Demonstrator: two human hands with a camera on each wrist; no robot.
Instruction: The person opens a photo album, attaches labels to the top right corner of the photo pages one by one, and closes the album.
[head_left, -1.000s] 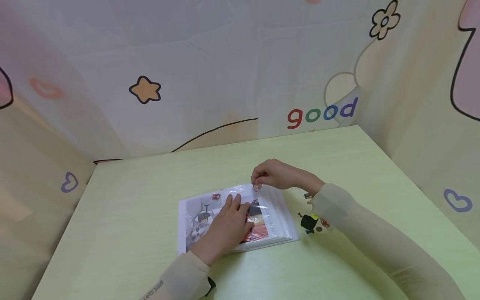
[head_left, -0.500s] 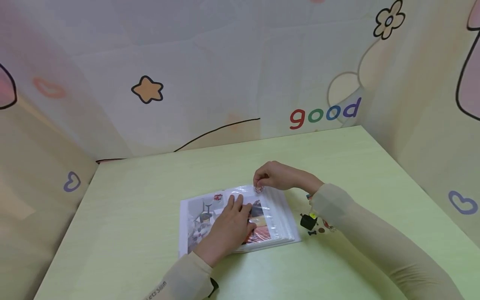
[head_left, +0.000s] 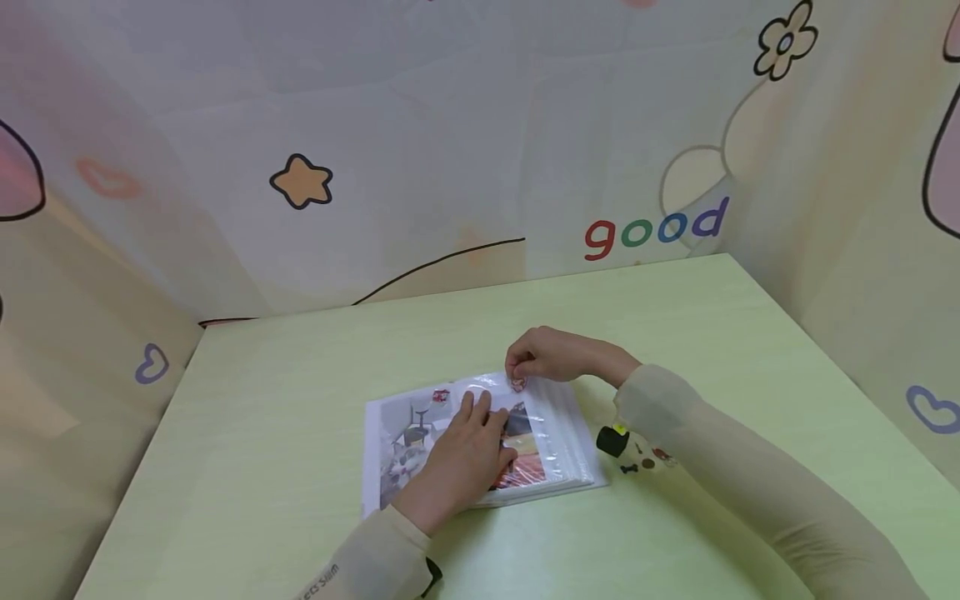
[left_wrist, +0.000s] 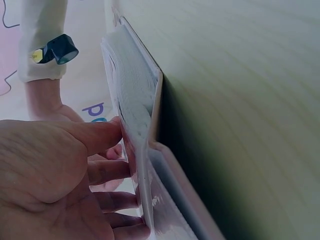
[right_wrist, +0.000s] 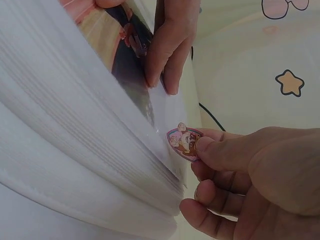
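A photo album (head_left: 558, 429) with clear plastic sleeves lies open on the table, its printed pictures under the plastic. My left hand (head_left: 461, 458) rests flat on the page, fingers straight and slightly spread; in the left wrist view its fingertips touch the album's (left_wrist: 131, 75) surface. At the album's far edge my right hand (head_left: 551, 354) pinches a small badge-shaped cartoon sticker (right_wrist: 182, 142) between thumb and index finger. The other fingers of that hand are loosely curled. Whether the sticker touches the page cannot be told. Another small red sticker (head_left: 441, 397) is on the page near its upper edge.
Several small sticker-like pieces (head_left: 648, 463) lie on the pale green table (head_left: 285, 442) right of the album, partly hidden by the right sleeve (head_left: 697, 433). A black wrist camera (head_left: 613, 442) hangs under that sleeve. A printed curtain (head_left: 420, 150) stands around the table.
My right hand has moved slightly down and left relative to the album, with the sticker still pinched. The left hand keeps its place on the page. The head view has shifted a little.
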